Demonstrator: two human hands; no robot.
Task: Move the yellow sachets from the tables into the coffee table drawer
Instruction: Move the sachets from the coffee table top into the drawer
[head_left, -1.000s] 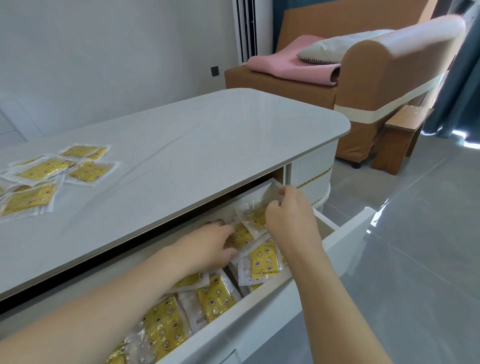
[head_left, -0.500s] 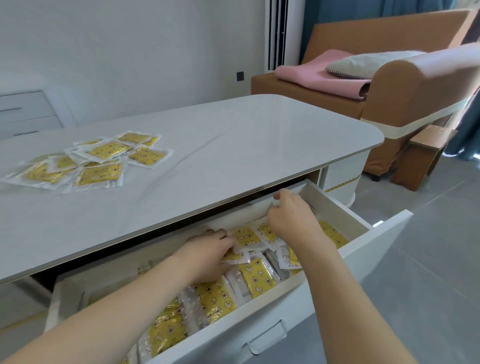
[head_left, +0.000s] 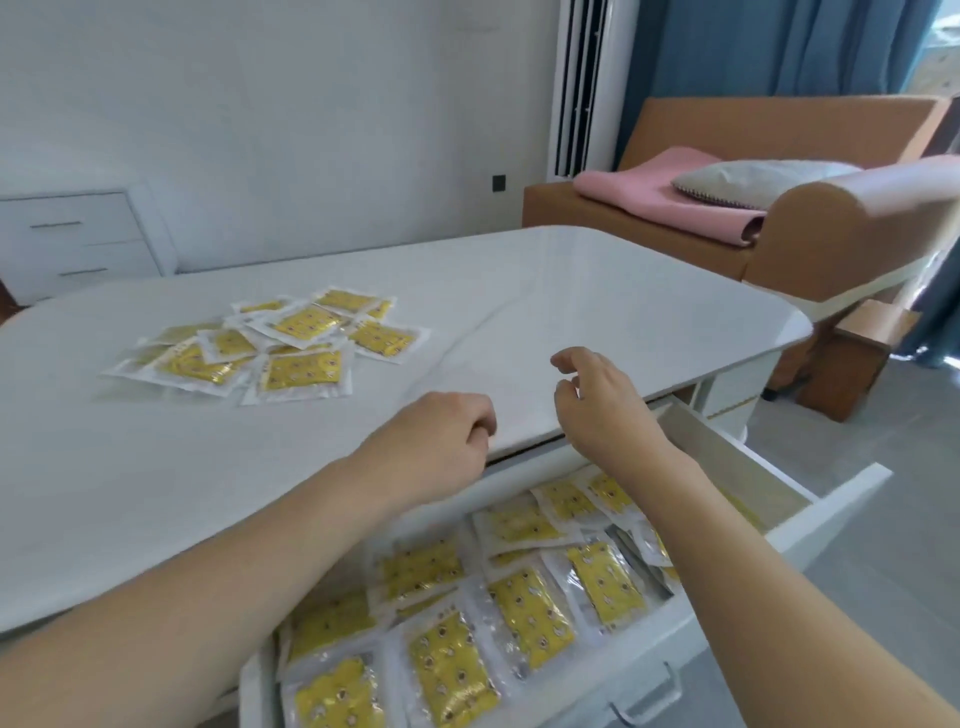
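Two bare hands are raised empty between the open drawer and the sachets left on the tabletop

A loose heap of flat yellow foil sachets with clear plastic borders (head_left: 270, 343) is seen on the pale glossy coffee table top (head_left: 571, 301), well apart from both hands; many more yellow sachets (head_left: 519, 597) are already laid in the open white coffee table drawer (head_left: 826, 519). The left hand (head_left: 441, 441) is held loosely curled on nothing, and the right hand (head_left: 597, 405) is relaxed, fingers bent, nothing gripped. The packets are judged light, thin, pliable and slippery, so several could be pinched together by their clear sealed edges, or slid to the table edge
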